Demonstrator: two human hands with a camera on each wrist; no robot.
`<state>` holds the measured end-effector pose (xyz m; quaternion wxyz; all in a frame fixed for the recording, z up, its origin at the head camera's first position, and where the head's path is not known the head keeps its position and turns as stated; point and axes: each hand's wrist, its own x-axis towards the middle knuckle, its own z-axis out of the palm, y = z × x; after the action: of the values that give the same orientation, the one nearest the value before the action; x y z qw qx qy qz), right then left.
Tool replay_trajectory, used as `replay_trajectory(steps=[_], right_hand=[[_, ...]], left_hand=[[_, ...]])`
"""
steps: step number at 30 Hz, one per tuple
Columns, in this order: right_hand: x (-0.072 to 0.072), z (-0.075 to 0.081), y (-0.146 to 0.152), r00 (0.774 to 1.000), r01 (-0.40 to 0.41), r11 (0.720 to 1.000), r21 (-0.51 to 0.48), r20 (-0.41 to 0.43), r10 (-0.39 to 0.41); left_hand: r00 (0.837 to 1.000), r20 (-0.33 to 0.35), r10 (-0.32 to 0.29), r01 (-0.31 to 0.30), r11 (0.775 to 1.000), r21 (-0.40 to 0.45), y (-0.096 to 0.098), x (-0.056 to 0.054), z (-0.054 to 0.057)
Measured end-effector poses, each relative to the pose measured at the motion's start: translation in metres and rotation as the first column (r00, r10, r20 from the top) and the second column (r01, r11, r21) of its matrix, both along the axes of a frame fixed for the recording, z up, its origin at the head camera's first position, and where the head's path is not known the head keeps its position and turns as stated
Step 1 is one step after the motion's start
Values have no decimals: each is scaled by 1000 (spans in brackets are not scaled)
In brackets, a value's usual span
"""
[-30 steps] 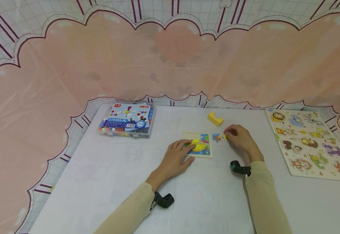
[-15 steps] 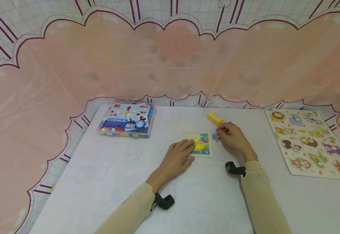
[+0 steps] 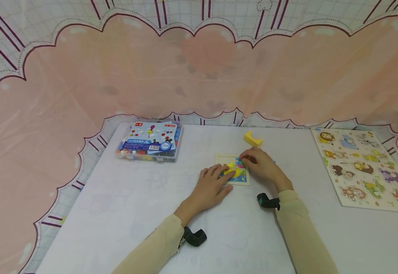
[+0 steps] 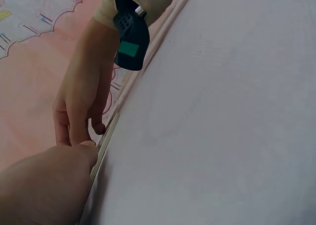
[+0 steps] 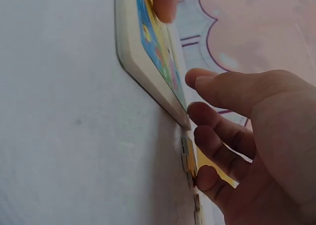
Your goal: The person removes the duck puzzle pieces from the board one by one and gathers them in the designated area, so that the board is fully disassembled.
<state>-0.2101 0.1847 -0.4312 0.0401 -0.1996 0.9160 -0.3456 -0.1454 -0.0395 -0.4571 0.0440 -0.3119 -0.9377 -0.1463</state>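
The small wooden jigsaw puzzle (image 3: 232,183) lies flat on the table, showing a yellow picture on blue. My left hand (image 3: 212,190) rests over its left side with fingers spread, index fingertip on the yellow part. My right hand (image 3: 262,165) is at the puzzle's upper right corner. In the right wrist view its thumb (image 5: 222,89) and index fingertip meet in a pinch; the puzzle piece there is hidden by the fingers. Loose puzzle pieces (image 5: 190,158) lie just outside the frame, beneath the curled other fingers. The left wrist view shows both hands close together.
A yellow arch-shaped block (image 3: 252,139) stands behind the right hand. At the back left is a clear box of molecule-model parts (image 3: 149,140). A large board of animal pictures (image 3: 363,167) lies on the right. A patterned curtain (image 3: 199,76) hangs behind the table.
My right hand has moved left from the loose pieces to the puzzle's upper right corner, now covering those pieces in the head view. My left hand has shifted slightly right over the puzzle.
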Motion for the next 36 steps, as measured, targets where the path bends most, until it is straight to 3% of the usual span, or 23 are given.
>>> replay_trajectory(steps=[13,23,36], right_hand=[[1,-1,-5,1000,-12,1000,25,-10,13],[0,1,-8,999,-24,1000,2,-27,24],[3,3,-14,998,17,999,-29,59,-15]], left_hand=[[999,-10,40,-41,997,-64,9,0,0],[999,-11,43,-43,997,-63,8,-1,0],[999,-9,43,-43,997,-67,9,-1,-4]])
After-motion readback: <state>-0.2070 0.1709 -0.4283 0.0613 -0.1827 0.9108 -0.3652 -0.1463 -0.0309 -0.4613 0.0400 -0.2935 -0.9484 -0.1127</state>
